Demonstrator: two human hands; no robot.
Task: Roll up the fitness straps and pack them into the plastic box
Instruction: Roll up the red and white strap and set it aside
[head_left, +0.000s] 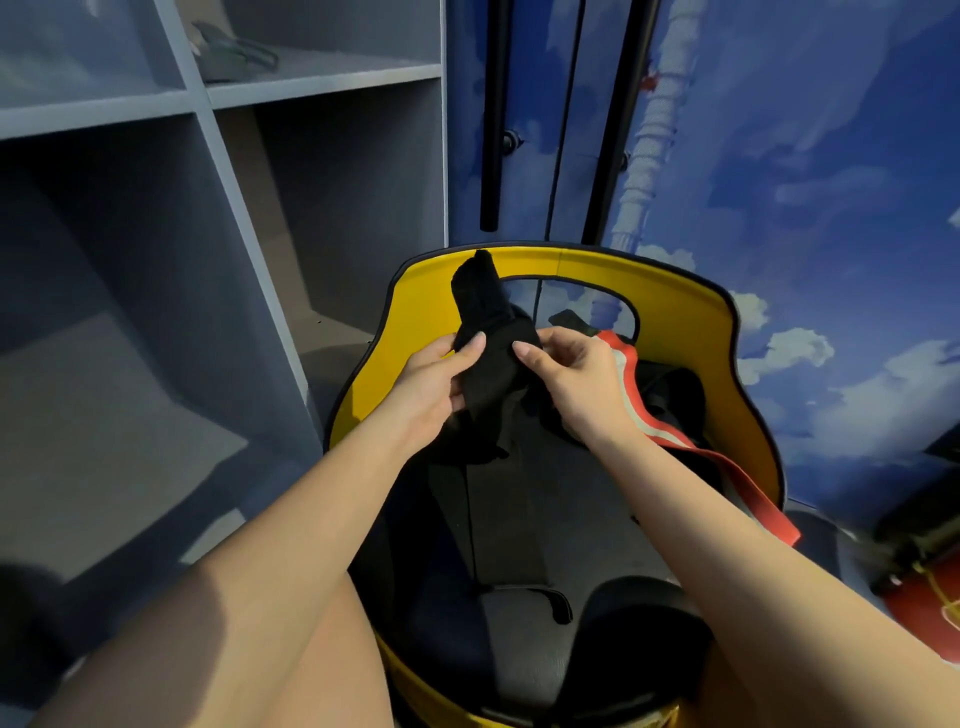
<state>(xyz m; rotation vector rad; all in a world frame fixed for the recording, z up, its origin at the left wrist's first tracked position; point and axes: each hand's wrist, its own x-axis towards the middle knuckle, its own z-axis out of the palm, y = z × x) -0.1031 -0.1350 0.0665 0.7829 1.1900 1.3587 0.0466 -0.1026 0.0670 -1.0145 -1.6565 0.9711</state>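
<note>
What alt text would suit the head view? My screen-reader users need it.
Both hands, left hand and right hand, hold a black strap above a yellow-backed chair. A red strap lies on the chair's right side; grey shelves stand left.

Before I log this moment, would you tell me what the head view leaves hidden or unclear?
- Plastic box: not identifiable in the head view.
- Black fabric strap: its lower end merges with the dark chair seat, so how far it is rolled is unclear.
- Red strap with pale stripe: partly behind the right hand.
- Left hand: fingertips hidden behind the black strap.
</note>
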